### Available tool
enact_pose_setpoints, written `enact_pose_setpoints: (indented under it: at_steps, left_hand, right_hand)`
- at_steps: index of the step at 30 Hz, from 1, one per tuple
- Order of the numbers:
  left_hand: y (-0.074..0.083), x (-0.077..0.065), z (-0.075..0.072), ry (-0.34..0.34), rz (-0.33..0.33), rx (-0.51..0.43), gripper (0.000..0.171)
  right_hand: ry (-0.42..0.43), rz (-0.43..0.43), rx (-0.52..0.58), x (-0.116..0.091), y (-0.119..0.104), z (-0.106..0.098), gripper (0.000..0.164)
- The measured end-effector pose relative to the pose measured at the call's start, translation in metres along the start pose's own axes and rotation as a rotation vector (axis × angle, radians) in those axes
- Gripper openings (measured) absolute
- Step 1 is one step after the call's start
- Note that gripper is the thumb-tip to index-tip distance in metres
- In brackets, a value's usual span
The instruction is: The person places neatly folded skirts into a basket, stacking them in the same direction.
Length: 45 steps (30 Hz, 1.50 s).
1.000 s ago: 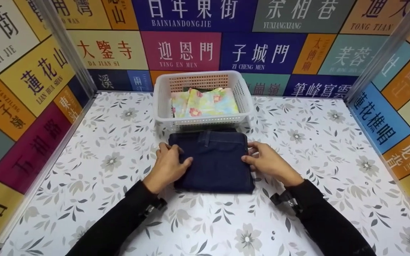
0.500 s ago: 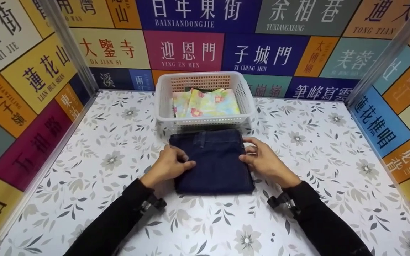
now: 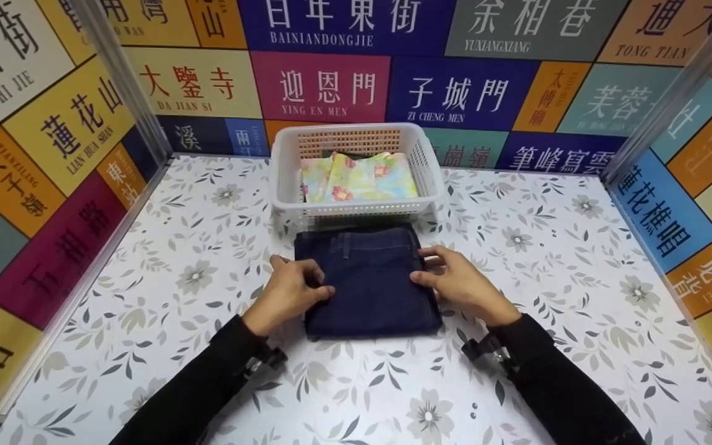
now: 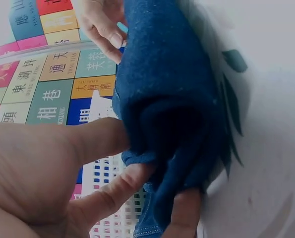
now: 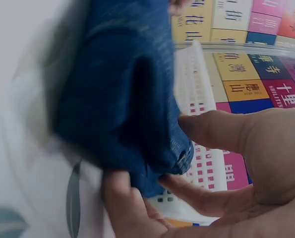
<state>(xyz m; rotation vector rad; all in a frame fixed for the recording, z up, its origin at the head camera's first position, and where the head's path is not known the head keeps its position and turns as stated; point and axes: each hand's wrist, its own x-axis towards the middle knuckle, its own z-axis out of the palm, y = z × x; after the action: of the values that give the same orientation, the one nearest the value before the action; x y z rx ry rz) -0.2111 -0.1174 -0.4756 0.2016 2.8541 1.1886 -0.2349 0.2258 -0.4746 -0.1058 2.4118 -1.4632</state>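
A folded pair of dark blue jeans [image 3: 371,284] lies on the table in front of the basket, with a belt loop and waistband seam on its upper face. My left hand [image 3: 288,287] grips its left edge; in the left wrist view the thumb presses on top and fingertips tuck into the folded layers [image 4: 172,99]. At the opposite edge, my right hand [image 3: 464,281] holds the jeans between thumb and fingers. The right wrist view shows the thumb on the upper layer and fingers [image 5: 120,191] at the lower side of the fold [image 5: 117,99].
Just behind the jeans stands a white perforated plastic basket [image 3: 356,207]. It holds a folded yellow floral cloth [image 3: 368,179] and something dark behind that. The table [image 3: 207,346] has a leaf-and-flower cover. Panels with printed signs [image 3: 322,86] wall the left, back and right sides.
The right hand has shifted slightly left, and the jeans' top layer with its belt loop has slid left too. The left hand has adjusted its fingers at the left edge. The basket stays put.
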Motion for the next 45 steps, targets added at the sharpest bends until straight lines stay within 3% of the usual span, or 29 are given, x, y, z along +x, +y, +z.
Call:
enact_pose_setpoints:
  at_steps: [8, 14, 19, 26, 31, 45]
  left_hand:
    - [-0.005, 0.009, -0.003, -0.104, -0.036, -0.120, 0.040]
    - [-0.008, 0.011, 0.006, -0.081, -0.043, -0.197, 0.048]
    - [-0.010, 0.011, 0.010, -0.073, -0.011, -0.216, 0.060]
    - [-0.012, 0.012, 0.012, -0.133, 0.038, -0.289, 0.078]
    - [-0.010, 0.009, 0.012, -0.172, 0.068, -0.337, 0.079]
    - [0.003, 0.004, 0.004, -0.170, 0.151, -0.394, 0.081]
  right_hand:
    - [-0.101, 0.103, 0.229, 0.003, 0.002, -0.001, 0.086]
    - [-0.176, 0.116, 0.373, 0.004, 0.006, 0.000, 0.094]
    - [-0.199, 0.114, 0.386, 0.001, 0.007, -0.001, 0.098]
    - [-0.194, 0.080, 0.412, 0.001, 0.012, -0.001, 0.104]
    - [-0.192, 0.045, 0.379, -0.001, 0.012, -0.005, 0.107]
    - [-0.170, -0.031, 0.317, -0.016, -0.010, -0.025, 0.108]
